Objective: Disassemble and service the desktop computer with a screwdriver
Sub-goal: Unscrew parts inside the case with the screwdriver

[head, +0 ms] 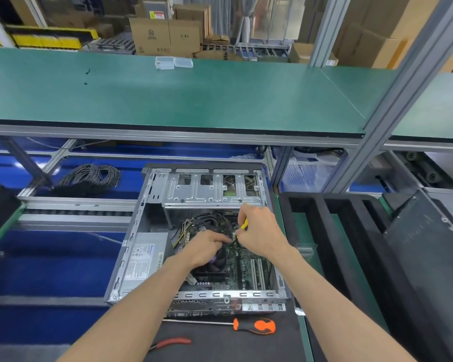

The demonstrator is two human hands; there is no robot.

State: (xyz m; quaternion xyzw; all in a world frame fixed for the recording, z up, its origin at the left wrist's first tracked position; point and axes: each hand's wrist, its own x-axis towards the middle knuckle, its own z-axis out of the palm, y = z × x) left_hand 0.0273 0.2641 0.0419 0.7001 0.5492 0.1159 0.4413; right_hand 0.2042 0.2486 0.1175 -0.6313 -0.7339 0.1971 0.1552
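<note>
Hands meet inside an opened desktop computer (199, 239) that lies on its side on the table (220, 340), its cover off and its insides facing up. The left hand (203, 250) rests over the black cooler fan (215, 262), fingers curled toward a dark cable at the board's centre; whether that grip actually closes on the cable cannot be told. The right hand (259, 232) comes in from the right with its grip pinching a small yellow-handled tool (243, 223) (only the yellow tip shows between the fingers) just above the green motherboard (249, 267).

Within the case, a grey power supply (144, 257) with a printed label sits at the left, and a metal drive cage (212, 188) spans the far end. In front of the case, near the viewer, an orange-and-black screwdriver (256, 326) lies flat, untouched. Red-handled pliers (171, 343) lie nearer still, to its left. A coil of black cable (89, 178) sits beyond the case to the left. A green shelf (168, 100) above carries two small clear boxes (173, 62).
</note>
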